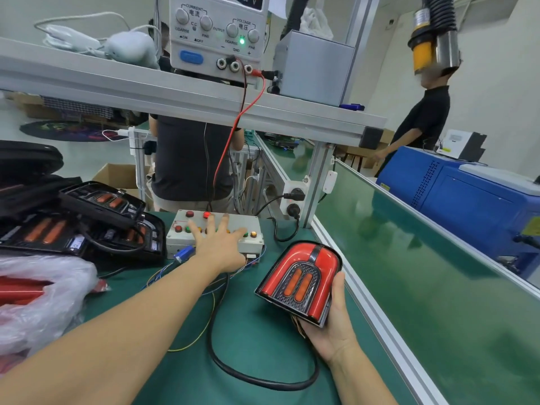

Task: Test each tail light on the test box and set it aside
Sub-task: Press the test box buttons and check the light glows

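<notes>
On the green surface [248, 331], left hand [222, 247] fingers spread on the test box [214, 232]; at 4 o'clock, right hand [333, 325] fingers clasp the tail light [301, 279].

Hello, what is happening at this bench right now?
A person is testing a tail light. The right hand holds a red tail light tilted up above the green bench mat. The left hand is spread over the buttons of the white test box, where one red lamp is lit. More tail lights lie stacked to the left, beside a plastic bag. A power supply on the shelf above shows a green light.
</notes>
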Available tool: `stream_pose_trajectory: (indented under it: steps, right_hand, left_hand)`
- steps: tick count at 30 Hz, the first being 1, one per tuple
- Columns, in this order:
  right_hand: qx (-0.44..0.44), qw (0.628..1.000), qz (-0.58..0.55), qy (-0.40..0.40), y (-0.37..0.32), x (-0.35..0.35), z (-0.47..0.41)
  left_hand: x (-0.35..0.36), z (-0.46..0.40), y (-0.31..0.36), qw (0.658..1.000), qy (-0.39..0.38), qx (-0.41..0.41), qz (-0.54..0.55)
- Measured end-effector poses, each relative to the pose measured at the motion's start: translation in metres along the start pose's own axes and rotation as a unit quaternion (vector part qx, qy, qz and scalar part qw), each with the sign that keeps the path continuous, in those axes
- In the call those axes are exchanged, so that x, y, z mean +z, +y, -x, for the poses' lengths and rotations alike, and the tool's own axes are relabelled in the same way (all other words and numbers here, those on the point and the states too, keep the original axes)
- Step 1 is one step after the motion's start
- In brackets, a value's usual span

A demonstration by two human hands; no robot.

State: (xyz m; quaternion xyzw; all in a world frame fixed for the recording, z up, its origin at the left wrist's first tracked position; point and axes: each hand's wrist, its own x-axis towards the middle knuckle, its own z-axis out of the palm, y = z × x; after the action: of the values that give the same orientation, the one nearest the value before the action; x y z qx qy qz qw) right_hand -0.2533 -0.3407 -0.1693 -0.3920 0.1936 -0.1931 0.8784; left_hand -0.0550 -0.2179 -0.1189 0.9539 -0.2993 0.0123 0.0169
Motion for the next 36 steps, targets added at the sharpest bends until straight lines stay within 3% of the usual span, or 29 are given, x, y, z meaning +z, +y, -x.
stream_pose_trajectory:
  steps: [18, 36]
  right_hand:
    - [0.004, 1.0, -0.011, -0.018, 0.0026, 0.0034, -0.0061]
    - [0.005, 1.0, 0.009, -0.024, 0.0014, 0.0023, -0.0031]
  left_hand:
    - [-0.0058, -0.0006, 0.0026, 0.991, 0.057, 0.044, -0.113]
    - [-0.0061, -0.0053, -0.0037, 0.993, 0.047, 0.06, -0.085]
